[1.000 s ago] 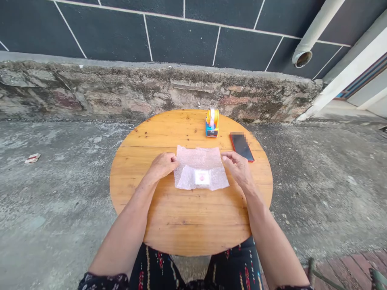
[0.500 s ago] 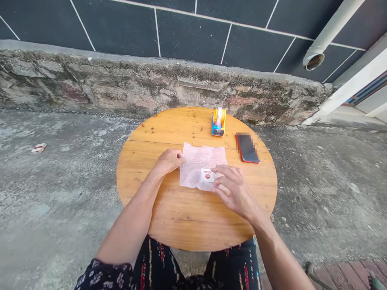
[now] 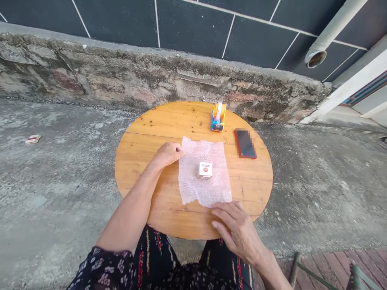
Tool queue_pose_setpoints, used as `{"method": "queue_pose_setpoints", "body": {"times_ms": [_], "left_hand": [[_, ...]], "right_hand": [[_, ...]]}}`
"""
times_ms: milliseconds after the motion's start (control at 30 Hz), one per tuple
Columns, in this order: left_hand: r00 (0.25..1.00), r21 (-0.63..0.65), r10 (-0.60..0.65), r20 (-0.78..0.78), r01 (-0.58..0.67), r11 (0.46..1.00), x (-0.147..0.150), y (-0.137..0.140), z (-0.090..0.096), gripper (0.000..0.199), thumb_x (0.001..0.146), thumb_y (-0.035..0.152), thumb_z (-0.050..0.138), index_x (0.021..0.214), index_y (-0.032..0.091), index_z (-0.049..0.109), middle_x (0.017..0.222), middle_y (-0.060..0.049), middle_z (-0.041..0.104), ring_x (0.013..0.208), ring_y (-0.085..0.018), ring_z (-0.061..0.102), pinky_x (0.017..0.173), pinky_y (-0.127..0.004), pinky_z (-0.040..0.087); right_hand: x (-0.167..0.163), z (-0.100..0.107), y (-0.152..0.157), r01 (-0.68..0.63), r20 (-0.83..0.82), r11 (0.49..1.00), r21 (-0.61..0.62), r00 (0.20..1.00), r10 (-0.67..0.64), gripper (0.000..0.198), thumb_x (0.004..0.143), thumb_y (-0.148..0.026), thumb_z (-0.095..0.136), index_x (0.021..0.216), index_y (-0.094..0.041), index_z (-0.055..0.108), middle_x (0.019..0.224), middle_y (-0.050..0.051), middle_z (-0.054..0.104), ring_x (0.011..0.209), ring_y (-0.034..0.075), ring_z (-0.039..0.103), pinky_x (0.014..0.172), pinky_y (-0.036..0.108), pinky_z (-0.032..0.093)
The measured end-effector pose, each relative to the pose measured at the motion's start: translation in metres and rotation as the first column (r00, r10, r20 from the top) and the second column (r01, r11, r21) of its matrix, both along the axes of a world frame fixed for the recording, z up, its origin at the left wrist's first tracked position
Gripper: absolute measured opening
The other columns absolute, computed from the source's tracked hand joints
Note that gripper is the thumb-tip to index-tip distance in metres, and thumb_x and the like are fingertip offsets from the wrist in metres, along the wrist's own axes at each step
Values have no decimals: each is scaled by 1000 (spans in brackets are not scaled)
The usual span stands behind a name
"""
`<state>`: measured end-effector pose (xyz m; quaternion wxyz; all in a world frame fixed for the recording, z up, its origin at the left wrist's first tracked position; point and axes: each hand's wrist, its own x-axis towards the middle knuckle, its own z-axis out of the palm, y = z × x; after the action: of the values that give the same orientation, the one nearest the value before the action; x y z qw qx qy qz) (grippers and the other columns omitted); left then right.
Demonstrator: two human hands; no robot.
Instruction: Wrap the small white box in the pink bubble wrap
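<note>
A sheet of pinkish bubble wrap [image 3: 189, 187] lies spread on the round wooden table [image 3: 136, 169]. On its middle sits a small white box [image 3: 205, 170] with a red mark on top. My left hand [image 3: 169, 154] is closed, pinching the wrap's left edge near the far corner. At the near right corner is my right hand [image 3: 234, 225], its fingertips touching the sheet's edge. Its fingers stretch out and the thumb stands apart, with nothing gripped that I can see.
A blue and yellow tape dispenser [image 3: 218, 117] stands at the table's far side. To the right lies a phone with a red edge [image 3: 246, 144]. Beyond the table runs a rough stone wall base [image 3: 121, 78], with a pipe [image 3: 329, 34] above.
My right hand has left the box and moved down to the wrap's near right corner. The wrap's near part now lies spread out. My left hand stays at the left edge.
</note>
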<state>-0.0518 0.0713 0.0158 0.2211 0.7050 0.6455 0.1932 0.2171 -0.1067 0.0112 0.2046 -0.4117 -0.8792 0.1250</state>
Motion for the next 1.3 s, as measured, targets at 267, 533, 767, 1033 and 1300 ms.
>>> {"method": "queue_pose_setpoints", "body": {"times_ms": [267,533,767,1033,1300], "left_hand": [[999,-2,-18,-49,18,1000,-1,0,3,17,70,31,53,59,19,58,60,0,60,58,-14,50,54,-26,29],[996,5,-11,-83,11,1000,-2,3,-3,17,70,31,53,59,19,59,59,-1,60,57,-14,50,53,-26,30],[995,3,6,-99,-6,1000,-2,5,-6,15,69,29,53,58,20,59,59,0,60,56,-13,49,52,-26,29],[995,-9,12,-102,-13,1000,-1,5,-3,15,70,31,55,60,21,59,62,1,62,59,-14,52,53,-25,30],[995,-63,16,-102,-22,998,0,4,-1,15,71,30,54,59,21,57,59,1,61,58,-14,50,53,-26,28]], "right_hand": [[-45,3,28,-17,203,999,29,979,11,29,90,-8,45,114,-20,58,91,6,64,77,20,56,71,34,43],[-37,11,22,-135,170,977,-164,972,163,20,93,-16,48,105,-23,62,88,3,64,81,18,57,78,35,43],[-11,8,77,161,-107,987,30,982,-157,40,87,-27,57,127,-21,52,127,11,55,120,26,50,101,46,41],[-27,-5,110,75,-142,994,-82,986,-86,64,82,-25,63,140,-23,38,137,10,50,127,26,46,107,47,38],[37,5,91,328,-256,944,-30,911,-324,53,84,-35,61,133,-23,47,130,11,58,115,27,56,94,46,47]]}}
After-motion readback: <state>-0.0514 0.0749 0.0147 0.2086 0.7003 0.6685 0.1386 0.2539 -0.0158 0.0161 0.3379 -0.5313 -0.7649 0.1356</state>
